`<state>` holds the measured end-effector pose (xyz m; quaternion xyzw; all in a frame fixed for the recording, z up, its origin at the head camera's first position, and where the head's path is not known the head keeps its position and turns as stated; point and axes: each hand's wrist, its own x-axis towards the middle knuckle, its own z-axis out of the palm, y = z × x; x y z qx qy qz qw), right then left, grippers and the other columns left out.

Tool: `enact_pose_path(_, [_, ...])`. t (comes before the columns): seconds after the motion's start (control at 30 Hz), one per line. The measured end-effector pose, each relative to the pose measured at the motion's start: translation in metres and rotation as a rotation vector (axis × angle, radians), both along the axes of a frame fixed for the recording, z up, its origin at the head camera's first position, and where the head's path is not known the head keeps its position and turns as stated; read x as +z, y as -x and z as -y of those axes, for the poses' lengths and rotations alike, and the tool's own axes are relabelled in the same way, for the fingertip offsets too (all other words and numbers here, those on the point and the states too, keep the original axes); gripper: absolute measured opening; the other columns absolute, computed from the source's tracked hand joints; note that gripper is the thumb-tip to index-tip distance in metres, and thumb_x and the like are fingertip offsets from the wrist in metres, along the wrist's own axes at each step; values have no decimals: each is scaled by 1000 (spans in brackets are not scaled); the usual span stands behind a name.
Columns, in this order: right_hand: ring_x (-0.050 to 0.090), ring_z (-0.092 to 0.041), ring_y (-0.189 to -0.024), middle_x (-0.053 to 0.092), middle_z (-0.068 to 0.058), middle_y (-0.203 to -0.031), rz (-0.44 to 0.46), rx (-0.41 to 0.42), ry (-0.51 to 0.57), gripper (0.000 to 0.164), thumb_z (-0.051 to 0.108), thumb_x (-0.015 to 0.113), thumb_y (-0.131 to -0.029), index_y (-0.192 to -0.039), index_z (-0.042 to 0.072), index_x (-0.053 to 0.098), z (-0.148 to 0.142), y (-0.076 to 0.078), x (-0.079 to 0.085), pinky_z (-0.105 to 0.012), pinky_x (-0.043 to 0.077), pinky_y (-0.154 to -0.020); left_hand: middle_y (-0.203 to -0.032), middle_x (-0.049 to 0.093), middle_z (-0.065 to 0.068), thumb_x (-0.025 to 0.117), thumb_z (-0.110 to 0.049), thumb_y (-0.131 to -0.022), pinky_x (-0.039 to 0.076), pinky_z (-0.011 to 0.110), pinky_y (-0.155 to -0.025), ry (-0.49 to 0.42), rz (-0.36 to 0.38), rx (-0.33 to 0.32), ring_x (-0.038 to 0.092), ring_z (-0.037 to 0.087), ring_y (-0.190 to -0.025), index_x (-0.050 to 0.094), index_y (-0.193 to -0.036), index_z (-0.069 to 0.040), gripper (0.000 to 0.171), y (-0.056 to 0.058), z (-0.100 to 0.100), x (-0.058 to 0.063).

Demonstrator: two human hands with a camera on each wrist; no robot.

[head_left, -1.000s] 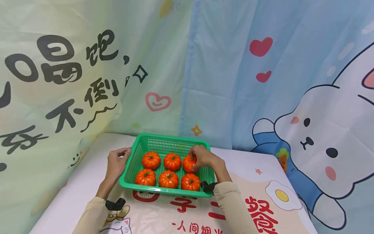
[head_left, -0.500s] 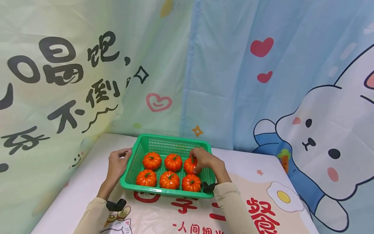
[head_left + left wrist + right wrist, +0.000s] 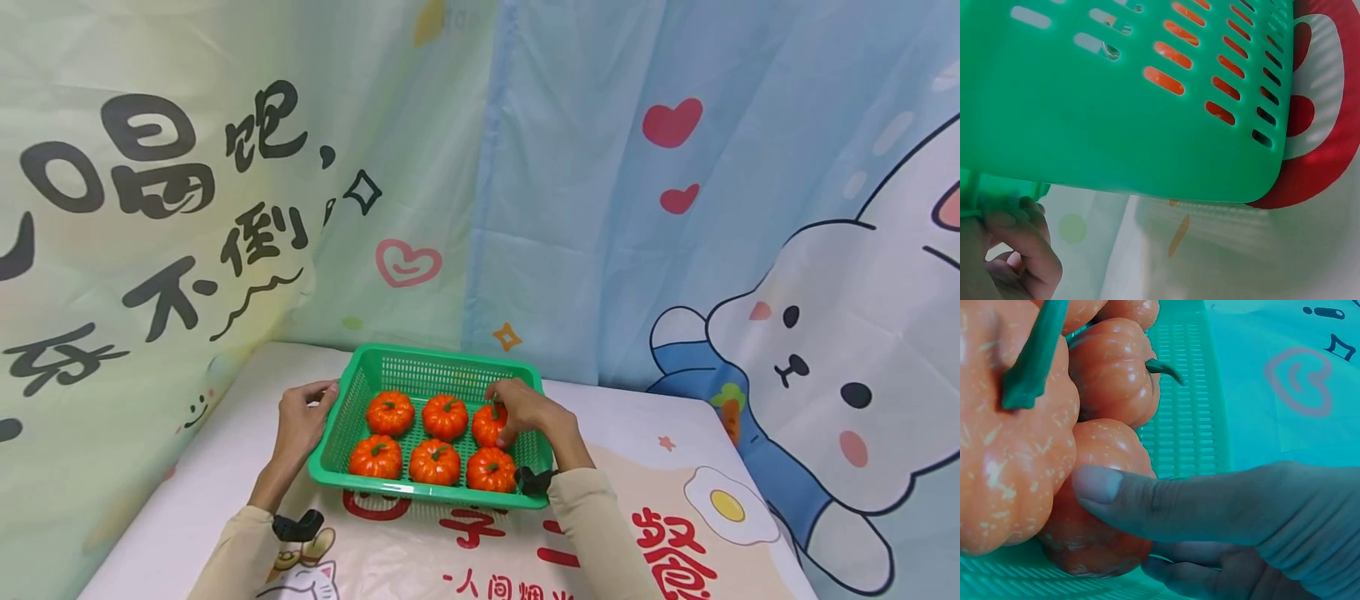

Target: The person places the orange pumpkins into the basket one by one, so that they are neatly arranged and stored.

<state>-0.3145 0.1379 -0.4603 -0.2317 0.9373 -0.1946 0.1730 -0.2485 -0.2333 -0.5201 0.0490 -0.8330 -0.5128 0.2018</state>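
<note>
Several orange toy pumpkins with green stems lie in two rows inside a green plastic basket (image 3: 420,490). My right hand (image 3: 528,408) reaches into the basket and grips the far-right pumpkin (image 3: 485,427), with thumb and fingers on its sides. In the right wrist view, the thumb presses the same pumpkin (image 3: 1100,447), right beside a neighbouring pumpkin (image 3: 1016,444). My left hand (image 3: 302,421) holds the left rim of the basket. The left wrist view shows curled fingers (image 3: 1034,256) at that rim, partly hidden by the basket wall (image 3: 1116,137).
Under the basket is a table with a printed cloth (image 3: 495,554) bearing red characters and a fried egg. Behind it hangs a printed fabric backdrop (image 3: 540,275), close to the table's far edge. Black straps (image 3: 297,526) sit on both wrists.
Both hands keep their places on the basket and the pumpkin. The whole head view has shifted by a few pixels since a second ago; otherwise nothing visibly moved.
</note>
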Motion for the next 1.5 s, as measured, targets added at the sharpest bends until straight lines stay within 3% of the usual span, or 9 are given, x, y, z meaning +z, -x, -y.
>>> enact_pose_path(0.37, [54, -41, -148, 58, -20, -160, -96, 46, 81, 78, 7, 92, -87, -155, -2, 56, -8, -9, 21, -57, 48, -120, -112, 80, 27, 65, -16, -110, 52, 15, -65, 21, 0, -4, 66, 1, -80, 80, -126, 3, 29, 2, 6, -2])
enact_pose_path(0.63, [52, -44, -151, 57, -22, -161, -193, 12, 154, 65, 19, 80, -101, -157, -2, 54, -18, -21, 44, -61, 44, -123, -117, 80, 28, 63, -17, -111, 51, 14, -67, 64, 1, -7, 75, 27, -92, 79, -128, 3, 30, 3, 9, 4])
enact_pose_path(0.77, [54, -45, -149, 60, -22, -158, -253, -49, 236, 56, 22, 74, -105, -154, -1, 58, -26, -33, 47, -63, 44, -122, -108, 81, 25, 64, -21, -111, 51, 22, -63, 163, 20, 16, 74, 25, -82, 80, -128, 0, 31, 3, 13, 7])
enact_pose_path(0.93, [29, -58, -161, 36, -31, -173, -281, -111, 265, 70, 34, 75, -105, -163, 3, 50, -41, -46, 47, -77, 28, -125, -97, 81, 23, 63, -23, -111, 47, 32, -56, 279, 44, 28, 68, 21, -65, 80, -129, -2, 33, 2, 14, 10])
enact_pose_path(1.1, [0, -70, -160, 7, -36, -179, -310, -203, 207, 94, 53, 80, -97, -172, 15, 37, -55, -52, 37, -92, 6, -118, -102, 81, 25, 58, -26, -113, 45, 38, -55, 457, 35, 18, 69, 33, -67, 76, -135, -1, 38, 5, 10, 18])
enact_pose_path(1.23, [-9, -74, -158, -5, -36, -179, -368, -270, 127, 106, 67, 78, -90, -175, 25, 29, -64, -58, 27, -97, -3, -112, -136, 69, 36, 50, -37, -116, 58, 62, -80, 584, 41, -21, 71, 54, -106, 59, -157, -5, 53, 6, 10, 28])
enact_pose_path(1.33, [-12, -75, -157, -8, -35, -179, -400, -307, 77, 105, 72, 72, -92, -175, 28, 27, -69, -61, 21, -98, -7, -110, -165, 40, 42, 47, -49, -115, 33, 85, -114, 675, 65, -89, 43, 67, -147, 39, -171, -17, 65, 8, 11, 37])
enact_pose_path(1.43, [-11, -76, -156, -8, -36, -179, -410, -330, 51, 99, 73, 65, -96, -175, 30, 25, -74, -64, 18, -98, -8, -109, -175, 14, 41, 50, -58, -110, -1, 95, -114, 764, 73, -164, 9, 75, -157, 24, -175, -30, 76, 9, 11, 45])
enact_pose_path(1.5, [-11, -76, -156, -7, -37, -178, -409, -336, 44, 96, 73, 62, -98, -176, 30, 24, -76, -64, 17, -98, -8, -109, -177, 8, 39, 53, -62, -107, -7, 96, -112, 819, 66, -185, 3, 77, -156, 21, -176, -36, 80, 8, 10, 48])
